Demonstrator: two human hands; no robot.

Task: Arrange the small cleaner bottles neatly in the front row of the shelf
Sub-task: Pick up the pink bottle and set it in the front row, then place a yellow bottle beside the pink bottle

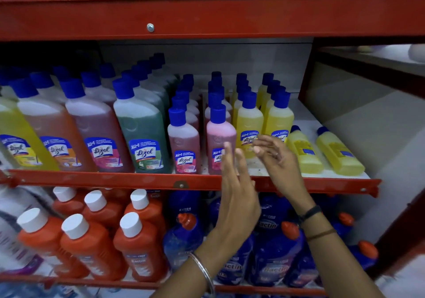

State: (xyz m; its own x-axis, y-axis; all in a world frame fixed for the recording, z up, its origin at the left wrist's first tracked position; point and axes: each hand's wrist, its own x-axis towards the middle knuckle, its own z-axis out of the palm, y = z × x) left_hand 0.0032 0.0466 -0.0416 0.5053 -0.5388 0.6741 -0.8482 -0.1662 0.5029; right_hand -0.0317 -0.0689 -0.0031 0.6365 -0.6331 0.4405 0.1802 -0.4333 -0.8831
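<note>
Small blue-capped cleaner bottles stand in rows on the middle shelf (310, 175). At the front are a dark pink bottle (184, 139) and a lighter pink bottle (219, 134). Two upright yellow bottles (249, 122) (279, 119) stand set back from the edge. Two more yellow bottles lie flat to the right (303, 151) (339, 152), caps pointing back. My left hand (236, 191) is raised flat with fingers apart, in front of the lighter pink bottle. My right hand (274, 157) hovers with fingers spread before the upright yellow bottles. Neither hand holds anything.
Large cleaner bottles (142, 122) in yellow, orange, pink and green fill the shelf's left part. Red shelf beams (207, 14) run above and below. The lower shelf holds orange white-capped bottles (135, 238) and blue bottles (273, 247). A pale wall (358, 113) is on the right.
</note>
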